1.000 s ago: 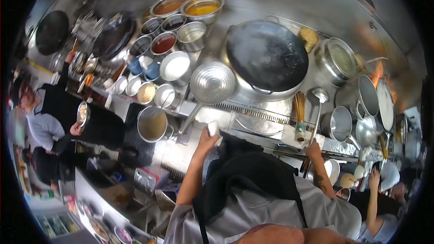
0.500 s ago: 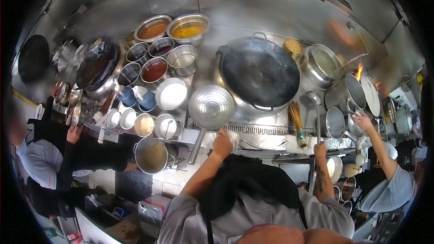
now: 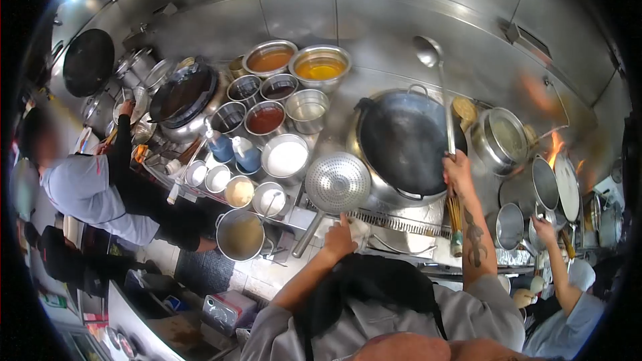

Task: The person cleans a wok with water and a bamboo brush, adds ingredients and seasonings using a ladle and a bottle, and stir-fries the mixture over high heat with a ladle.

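My right hand (image 3: 457, 172) is closed round the handle of a long metal ladle (image 3: 428, 53), raised upright with its bowl above the wok's far right rim. Beneath it, the large dark wok (image 3: 401, 144) sits on the stove, its inside hazy. My left hand (image 3: 341, 239) is at the stove's front edge, index finger extended and the other fingers curled at a white cloth (image 3: 359, 228); the grip is partly hidden. Just beyond that hand lies a perforated strainer (image 3: 338, 182), its handle slanting toward the front left.
Metal pots of sauces, a white powder tub (image 3: 285, 156) and blue squeeze bottles (image 3: 246, 154) stand left. A bamboo brush (image 3: 455, 227) leans near the wok's right side. Flames (image 3: 555, 148) rise far right. Co-workers stand at left (image 3: 80, 187) and right (image 3: 568, 321).
My right hand has lifted the ladle from the stove's right front, up and over the wok. My left index finger now points forward. The whole view has shifted right and down.
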A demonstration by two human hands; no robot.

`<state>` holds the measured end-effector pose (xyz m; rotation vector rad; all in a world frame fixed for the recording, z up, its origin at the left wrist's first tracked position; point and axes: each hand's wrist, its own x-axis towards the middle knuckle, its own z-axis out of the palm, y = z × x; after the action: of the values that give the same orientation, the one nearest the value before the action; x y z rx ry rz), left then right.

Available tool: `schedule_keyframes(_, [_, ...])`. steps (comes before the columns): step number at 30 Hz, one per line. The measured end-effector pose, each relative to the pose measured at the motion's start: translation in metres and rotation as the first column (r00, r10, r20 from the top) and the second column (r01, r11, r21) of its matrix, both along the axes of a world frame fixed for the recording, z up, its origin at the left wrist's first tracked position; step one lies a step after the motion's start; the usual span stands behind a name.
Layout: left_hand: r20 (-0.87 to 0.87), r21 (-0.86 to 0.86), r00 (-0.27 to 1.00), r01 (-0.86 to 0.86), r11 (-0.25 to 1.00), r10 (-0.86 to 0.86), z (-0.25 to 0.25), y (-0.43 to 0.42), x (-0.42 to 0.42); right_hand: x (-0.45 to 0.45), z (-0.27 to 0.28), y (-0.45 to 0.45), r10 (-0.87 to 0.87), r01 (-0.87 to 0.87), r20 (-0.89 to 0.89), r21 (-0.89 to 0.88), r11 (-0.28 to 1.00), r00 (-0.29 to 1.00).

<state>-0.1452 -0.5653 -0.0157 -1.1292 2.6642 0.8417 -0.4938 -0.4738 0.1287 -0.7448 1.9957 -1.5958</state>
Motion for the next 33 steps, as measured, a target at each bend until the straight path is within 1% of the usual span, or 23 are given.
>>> schedule_keyframes(1, [-0.010, -0.010, 1.000, -0.024, 1.000, 0.024, 0.014, 0.004, 0.008, -0.010, -0.014, -0.030, 0.009, -0.007, -0.030, 0.062, 0.998, 0.999])
schedule_keyframes(2, [-0.022, -0.020, 0.999, -0.047, 0.999, 0.047, 0.019, 0.005, 0.015, -0.004, -0.011, -0.053, 0.079, -0.079, -0.009, 0.005, 0.997, 0.997])
schedule_keyframes(3, [-0.098, -0.002, 0.993, -0.068, 0.998, 0.067, -0.003, 0.003, 0.027, -0.001, -0.005, -0.080, 0.120, -0.119, 0.051, -0.011, 0.993, 0.991])
schedule_keyframes(5, [-0.236, 0.074, 0.969, -0.051, 0.996, 0.067, -0.007, 0.006, 0.061, -0.001, 0.008, -0.137, 0.223, -0.225, 0.135, -0.006, 0.974, 0.965])
schedule_keyframes(7, [-0.298, 0.211, 0.954, 0.082, 0.974, -0.016, 0.018, 0.011, 0.101, -0.016, -0.003, -0.208, 0.329, -0.334, 0.077, 0.074, 0.940, 0.941])
schedule_keyframes(9, [-0.247, 0.355, 0.945, -0.116, 0.928, 0.212, 0.021, 0.031, 0.136, -0.002, 0.012, -0.261, 0.330, -0.336, 0.069, 0.137, 0.932, 0.942])
schedule_keyframes(10, [-0.244, 0.381, 0.903, -0.246, 0.891, 0.354, -0.007, 0.044, 0.163, 0.001, 0.013, -0.284, 0.344, -0.336, 0.007, 0.239, 0.911, 0.939])
schedule_keyframes(11, [-0.237, 0.407, 0.839, -0.372, 0.834, 0.490, -0.050, 0.062, 0.193, 0.004, 0.008, -0.309, 0.367, -0.328, -0.055, 0.338, 0.882, 0.929])
schedule_keyframes(12, [-0.080, 0.282, 0.837, -0.502, 0.817, 0.542, -0.087, 0.087, 0.225, 0.008, 0.003, -0.333, 0.393, -0.310, -0.119, 0.429, 0.849, 0.912])
schedule_keyframes(13, [0.084, 0.156, 0.799, -0.600, 0.785, 0.595, -0.123, 0.111, 0.255, 0.011, -0.008, -0.353, 0.438, -0.328, -0.163, 0.451, 0.830, 0.884])
schedule_keyframes(14, [0.208, 0.093, 0.749, -0.655, 0.750, 0.629, -0.147, 0.136, 0.277, 0.011, -0.019, -0.370, 0.477, -0.339, -0.207, 0.473, 0.813, 0.854])
schedule_keyframes(15, [0.287, 0.084, 0.715, -0.681, 0.727, 0.637, -0.158, 0.152, 0.291, 0.013, -0.025, -0.380, 0.513, -0.346, -0.252, 0.496, 0.797, 0.821])
schedule_keyframes(16, [0.351, 0.097, 0.687, -0.702, 0.705, 0.636, -0.165, 0.168, 0.302, 0.019, -0.023, -0.382, 0.502, -0.378, -0.165, 0.476, 0.794, 0.849])
schedule_keyframes(18, [0.387, 0.146, 0.676, -0.717, 0.682, 0.627, -0.179, 0.186, 0.315, 0.025, -0.012, -0.385, 0.472, -0.429, 0.006, 0.427, 0.796, 0.881])
schedule_keyframes(19, [0.400, 0.164, 0.674, -0.719, 0.675, 0.621, -0.182, 0.192, 0.317, 0.021, -0.013, -0.388, 0.468, -0.476, 0.112, 0.343, 0.810, 0.877])
schedule_keyframes(21, [0.406, 0.185, 0.677, -0.719, 0.670, 0.614, -0.187, 0.200, 0.321, 0.010, -0.014, -0.387, 0.467, -0.532, 0.319, 0.160, 0.831, 0.825])
schedule_keyframes(23, [0.395, 0.194, 0.691, -0.707, 0.680, 0.606, -0.192, 0.201, 0.323, 0.007, -0.010, -0.376, 0.445, -0.466, 0.401, -0.050, 0.883, 0.801])
schedule_keyframes(25, [0.379, 0.200, 0.713, -0.686, 0.700, 0.590, -0.198, 0.199, 0.323, -0.004, 0.006, -0.359, 0.418, -0.363, 0.530, -0.211, 0.907, 0.738])
schedule_keyframes(28, [0.348, 0.202, 0.759, -0.634, 0.746, 0.550, -0.206, 0.191, 0.325, -0.027, 0.036, -0.320, 0.458, -0.345, 0.662, -0.305, 0.888, 0.593])
schedule_keyframes(29, [0.339, 0.206, 0.777, -0.611, 0.765, 0.530, -0.210, 0.188, 0.326, -0.033, 0.047, -0.298, 0.464, -0.354, 0.697, -0.310, 0.882, 0.546])
schedule_keyframes(32, [0.305, 0.207, 0.830, -0.537, 0.818, 0.467, -0.221, 0.173, 0.334, -0.041, 0.058, -0.212, 0.537, -0.286, 0.714, -0.455, 0.843, 0.448])
schedule_keyframes(33, [0.293, 0.206, 0.846, -0.511, 0.835, 0.445, -0.226, 0.165, 0.337, -0.037, 0.058, -0.181, 0.564, -0.254, 0.725, -0.504, 0.825, 0.395])
